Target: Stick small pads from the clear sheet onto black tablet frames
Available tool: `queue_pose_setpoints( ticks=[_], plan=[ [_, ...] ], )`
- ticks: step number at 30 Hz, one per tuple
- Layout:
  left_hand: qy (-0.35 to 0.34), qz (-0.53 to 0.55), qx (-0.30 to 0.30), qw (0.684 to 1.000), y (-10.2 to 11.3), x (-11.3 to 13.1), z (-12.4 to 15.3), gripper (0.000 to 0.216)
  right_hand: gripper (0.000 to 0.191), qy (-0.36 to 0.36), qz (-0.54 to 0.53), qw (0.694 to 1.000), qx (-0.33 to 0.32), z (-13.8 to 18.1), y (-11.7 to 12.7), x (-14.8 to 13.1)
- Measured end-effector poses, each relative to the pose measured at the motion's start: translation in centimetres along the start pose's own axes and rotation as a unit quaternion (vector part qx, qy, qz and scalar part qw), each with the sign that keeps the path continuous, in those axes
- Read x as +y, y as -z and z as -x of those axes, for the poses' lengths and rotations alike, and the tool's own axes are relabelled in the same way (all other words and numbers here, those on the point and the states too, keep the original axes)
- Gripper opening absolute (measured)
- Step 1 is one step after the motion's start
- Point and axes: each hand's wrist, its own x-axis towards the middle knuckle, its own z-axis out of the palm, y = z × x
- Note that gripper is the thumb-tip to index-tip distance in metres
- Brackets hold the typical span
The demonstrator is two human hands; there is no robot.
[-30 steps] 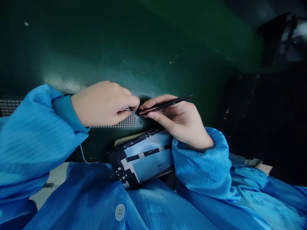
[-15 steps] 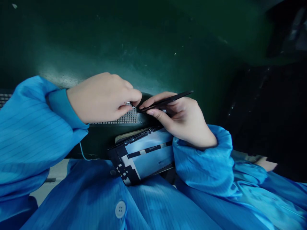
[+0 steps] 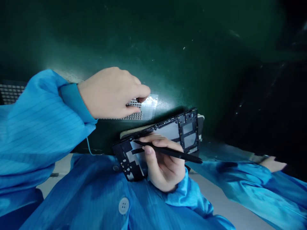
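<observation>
Tweezers, pinched between thumb and fingers of the right hand, lie along the black phone frame at the near edge of the bench, tips pointing left onto the frame's lower end. Just beyond the frame, the left hand pinches a gridded parts sheet.

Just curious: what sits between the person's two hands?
Head view: between the left hand on the dotted sheet and the right hand holding tweezers lie a dark bench strip and part of the black frame.
</observation>
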Motion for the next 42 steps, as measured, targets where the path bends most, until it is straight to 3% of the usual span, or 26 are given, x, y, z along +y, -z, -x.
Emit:
queue_pose_setpoints(
  ticks=[4,7,11,15,18,22,31,33,38,42],
  plan=[
    [-0.003,-0.01,0.005,1.0,-0.1,0.0,0.0,0.019,0.034,0.008,0.019,0.999,-0.024,-0.5,0.2,-0.1],
    [0.0,-0.013,0.0,1.0,0.0,0.0,-0.1,0.019,0.039,0.021,0.063,0.995,-0.079,-1.4,1.1,-1.6],
    [-0.012,-0.019,-0.014,1.0,0.2,0.0,-0.1,0.019,0.036,0.015,0.12,0.984,-0.133,-6.0,3.4,-2.7],
    [-0.027,-0.025,-0.026,0.999,0.3,-0.2,-0.1,0.018,0.015,0.008,0.157,0.964,-0.214,-11.7,5.0,-0.8],
    [-0.025,-0.017,-0.019,0.999,0.2,-0.2,-0.1,0.016,0.01,-0.016,0.156,0.954,-0.255,-13.2,5.2,0.7],
    [-0.016,-0.009,-0.024,1.0,0.2,-0.3,-0.1,0.015,0.011,-0.041,0.11,0.966,-0.23,-12.4,5.1,1.3],
    [-0.004,-0.014,-0.017,1.0,0.2,0.2,0.0,0.022,0.008,-0.047,0.112,0.963,-0.239,-12.9,5.3,1.0],
    [-0.006,-0.031,-0.02,0.999,0.2,0.2,0.0,0.024,0.008,-0.055,0.076,0.974,-0.205,-11.5,5.2,0.5],
    [-0.012,-0.019,-0.007,1.0,0.1,-0.1,0.0,0.021,0.016,-0.026,0.012,0.999,-0.023,-4.9,3.5,-0.2],
    [-0.009,-0.03,-0.007,0.999,0.1,0.1,0.0,0.021,0.019,0.024,0.041,0.999,0.0,-2.4,1.7,0.4]
  ],
)
